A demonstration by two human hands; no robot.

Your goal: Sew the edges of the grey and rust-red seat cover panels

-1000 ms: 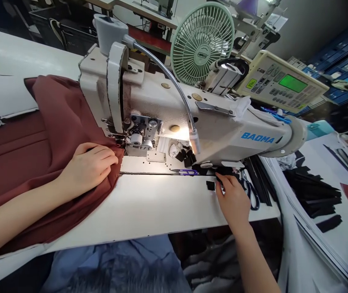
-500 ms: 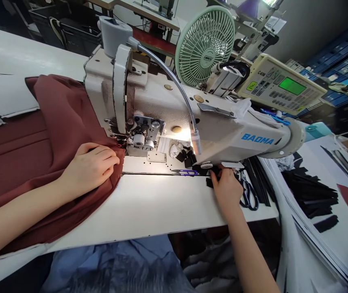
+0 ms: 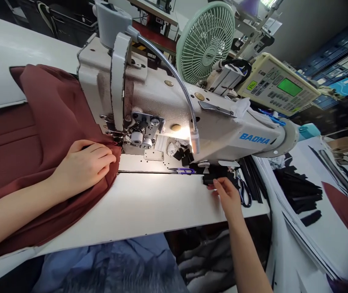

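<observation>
Maroon fabric (image 3: 56, 108) lies under the needle end of a sewing machine (image 3: 174, 106) and spreads to the left. My left hand (image 3: 87, 167) rests on it just in front of the presser foot, fingers curled together on the fabric near its edge. On the right, under the machine arm, my right hand (image 3: 225, 195) has thumb and forefinger pinched at a small black fabric piece (image 3: 209, 180). Thread snips with purple handles (image 3: 184, 171) lie to the left of that hand. Dark-handled scissors (image 3: 245, 193) are close on its right, partly hidden.
Small black scraps (image 3: 187, 156) sit on the machine bed. Black strips (image 3: 255, 179) lie at the table's right end, with a stack of black pieces (image 3: 297, 189) beyond. A green fan (image 3: 206, 42) and control panel (image 3: 279, 83) stand behind the machine.
My right hand has come out from under the machine arm towards me, its fingers at the black piece. My left hand stays on the maroon fabric. The view has shifted slightly.
</observation>
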